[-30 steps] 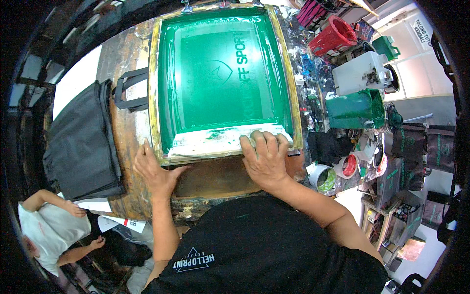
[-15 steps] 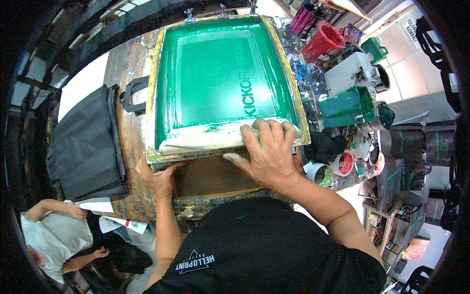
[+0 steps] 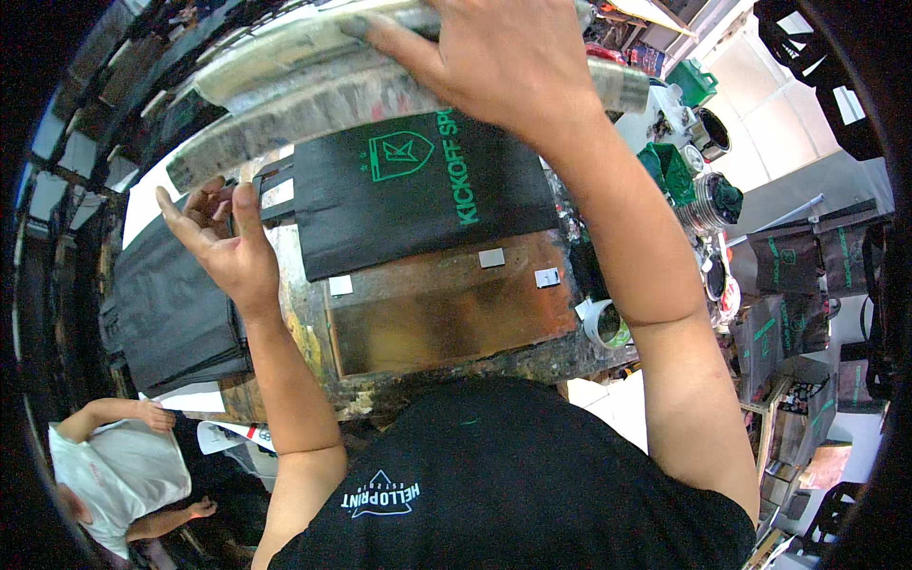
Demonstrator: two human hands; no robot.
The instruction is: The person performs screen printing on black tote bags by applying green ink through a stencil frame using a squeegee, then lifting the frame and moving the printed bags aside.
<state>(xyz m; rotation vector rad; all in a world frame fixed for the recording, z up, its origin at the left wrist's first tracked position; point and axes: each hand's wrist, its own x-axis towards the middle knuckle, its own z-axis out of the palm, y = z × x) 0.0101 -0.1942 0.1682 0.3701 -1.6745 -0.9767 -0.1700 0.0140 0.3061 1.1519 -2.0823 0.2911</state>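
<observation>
The screen printing frame is tilted up at the top, its near wooden edge smeared with paint. A pale bar, probably a squeegee, lies along that edge. My right hand grips the frame near its right part, thumb stretched left; its fingertips run out of view. Just below the frame's left end is my left hand, fingers apart, palm up, holding nothing visible. Under the frame lies a black bag with a green shield and lettering, its handle to the left. The bag rests on a brown board.
A stack of black bags lies at left. Paint cans, a green container and a tape roll crowd the right. Printed bags hang farther right. A seated person is at lower left.
The frame has swung up and away, uncovering the printed black bag and the board. My right hand rose with it. My left hand moved up and left, fingers spread.
</observation>
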